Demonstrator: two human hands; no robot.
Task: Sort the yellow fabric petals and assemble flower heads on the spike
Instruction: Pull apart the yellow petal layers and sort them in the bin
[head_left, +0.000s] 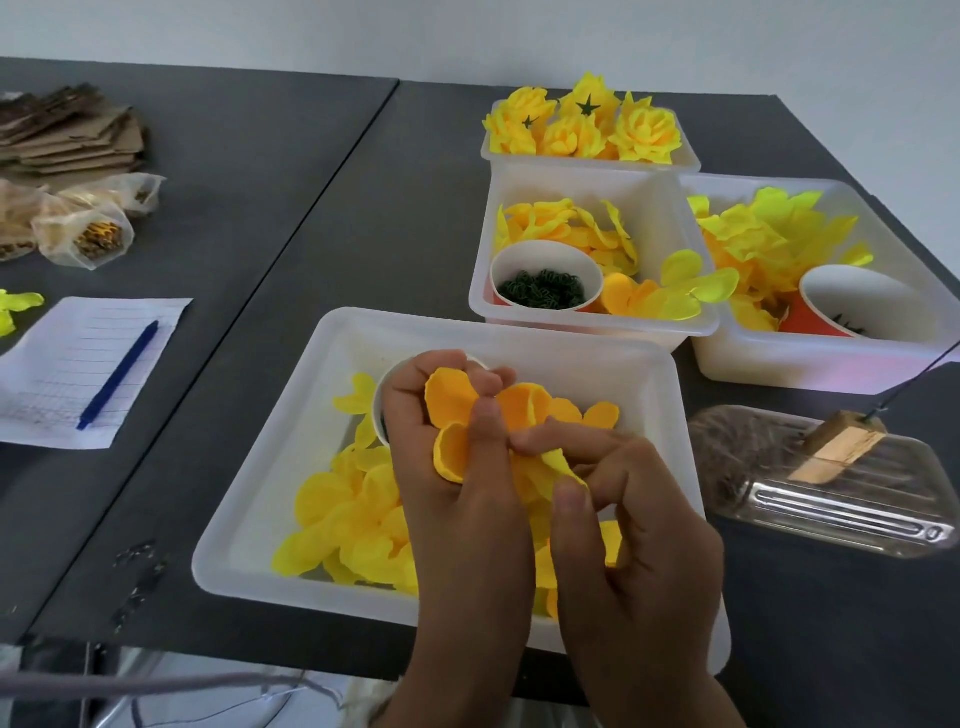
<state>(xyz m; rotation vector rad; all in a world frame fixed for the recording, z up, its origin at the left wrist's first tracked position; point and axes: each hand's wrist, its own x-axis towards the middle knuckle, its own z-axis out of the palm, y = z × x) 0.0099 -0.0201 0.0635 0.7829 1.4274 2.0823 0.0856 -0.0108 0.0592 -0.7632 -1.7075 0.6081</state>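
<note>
The orange petal piece (467, 415) sits over the near tray (270, 467), held up between both hands; it looks feather-light, limp and easily creased, so it likely wants a gentle pinch near its centre, where the lobes meet, not at the cupped edges. The left hand (447, 457) has its grip clamped on it, thumb pressed across the middle, while the right hand (613, 525) pinches a paler yellow petal (558, 462) against it. Loose yellow petals (353, 519) lie in the tray beneath. Far right, more trays hold petals, cups and finished flower heads (582, 124); the spike (914, 376) on its wooden block (836, 447) stands right of the hands on the table (311, 208)
</note>
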